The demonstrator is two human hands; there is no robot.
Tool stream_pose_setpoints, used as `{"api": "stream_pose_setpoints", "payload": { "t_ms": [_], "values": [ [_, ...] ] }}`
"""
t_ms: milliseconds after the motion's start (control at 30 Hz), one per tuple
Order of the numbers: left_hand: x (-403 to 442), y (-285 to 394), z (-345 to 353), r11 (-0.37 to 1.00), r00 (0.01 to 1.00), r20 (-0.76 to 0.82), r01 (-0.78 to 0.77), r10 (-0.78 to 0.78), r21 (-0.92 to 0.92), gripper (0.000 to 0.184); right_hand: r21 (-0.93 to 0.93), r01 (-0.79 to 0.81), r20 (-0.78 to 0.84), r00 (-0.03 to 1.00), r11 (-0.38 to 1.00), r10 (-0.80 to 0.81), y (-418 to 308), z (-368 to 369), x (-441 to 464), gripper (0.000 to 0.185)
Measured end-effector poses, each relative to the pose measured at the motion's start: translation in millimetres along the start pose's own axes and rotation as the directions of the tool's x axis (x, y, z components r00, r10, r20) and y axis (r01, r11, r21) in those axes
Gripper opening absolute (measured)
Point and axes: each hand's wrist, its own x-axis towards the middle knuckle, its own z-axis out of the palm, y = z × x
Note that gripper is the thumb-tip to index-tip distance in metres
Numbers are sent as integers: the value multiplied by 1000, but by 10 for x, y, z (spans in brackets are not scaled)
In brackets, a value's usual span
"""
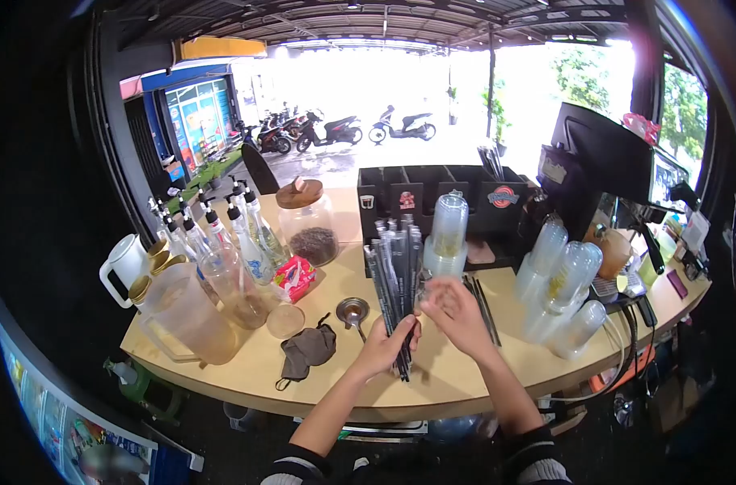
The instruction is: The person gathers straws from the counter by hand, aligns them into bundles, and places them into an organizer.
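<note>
A bundle of dark, wrapped straws (394,275) stands nearly upright over the counter, with my left hand (386,346) closed round its lower part. My right hand (454,314) is just right of the bundle, its fingers curled and blurred by motion; whether they hold something I cannot make out. A few more dark straws (484,311) lie on the counter behind and right of my right hand. Beyond the hands stands a stack of clear plastic cups (449,230). Left of my left hand are a metal strainer (352,311) and a dark cloth mask (309,351).
The wooden counter (368,394) carries a plastic pitcher (191,315), pump bottles (242,230), a glass jar (310,230) and a red packet (295,278) on the left. A black organizer (384,198) stands behind; more cups (568,279) and a dark monitor (602,149) are right.
</note>
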Motion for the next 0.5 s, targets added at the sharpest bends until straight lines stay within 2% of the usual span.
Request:
{"api": "stream_pose_setpoints", "payload": {
  "t_ms": [33,100,167,233,367,500],
  "values": [
    [4,-27,57,1000,1000,12,11,-11,-4,22,-5,97,-108,989,995,-97,-39,25,59,15],
    [19,-67,162,994,1000,4,-22,22,108,23,-87,87,-133,986,992,-98,-41,-2,173,15],
    [37,-74,203,997,999,14,-46,45,61,22,-168,82,-141,984,982,-106,-73,-50,215,15],
    [42,-8,242,998,998,-39,-52,53,22,21,-19,-59,-118,991,998,56,-154,-64,196,15],
    [87,-22,230,992,992,-40,-116,117,39,22,105,-31,-26,999,994,34,-66,-152,157,14],
    [98,-32,268,994,991,-74,-112,111,-15,22,100,-13,-8,1000,995,14,-36,-216,132,16]
  ]
}}
